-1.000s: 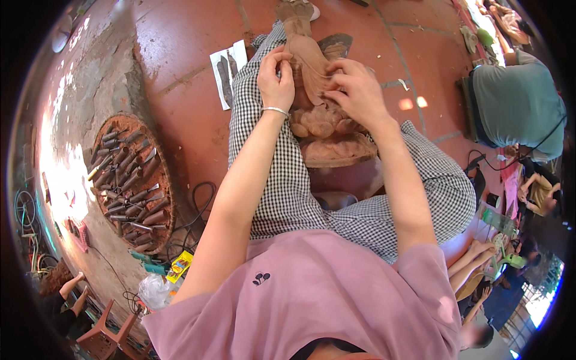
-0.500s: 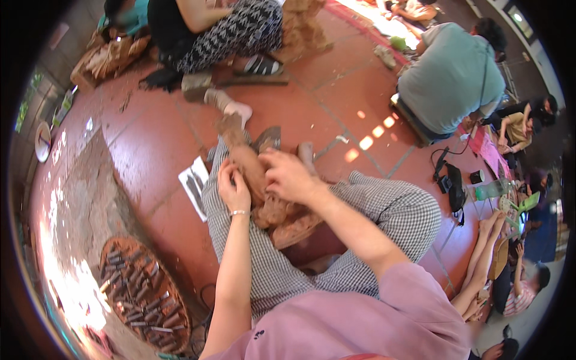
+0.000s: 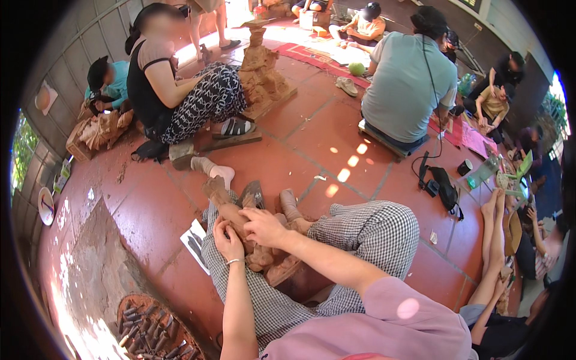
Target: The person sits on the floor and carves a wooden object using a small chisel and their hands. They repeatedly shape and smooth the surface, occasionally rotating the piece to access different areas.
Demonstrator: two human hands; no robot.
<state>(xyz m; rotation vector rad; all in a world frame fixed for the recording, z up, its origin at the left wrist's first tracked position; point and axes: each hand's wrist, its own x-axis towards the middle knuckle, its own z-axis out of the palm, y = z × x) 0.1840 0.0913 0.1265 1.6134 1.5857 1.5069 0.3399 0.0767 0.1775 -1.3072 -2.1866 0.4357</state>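
Note:
A reddish-brown carved figure, apparently wood, lies tilted across my lap between my bent legs, its narrow end pointing away from me. On its left side rests my left hand, fingers curled against the surface. My right hand presses on it from the right with bent fingers. Whether anything small is under those fingertips is hidden. A rounded, knobbly part of the carving shows below my right wrist.
At the lower left, a round tray holds several chisels beside a rough grey slab. A white sheet with dark shapes lies by my left leg. Seated people work ahead and right. A black bag sits on the tiles near a dark cup.
My view has tilted up, bringing more of the people ahead into sight and the tray lower. Both hands stay on the carving, with the right one's fingers slightly shifted.

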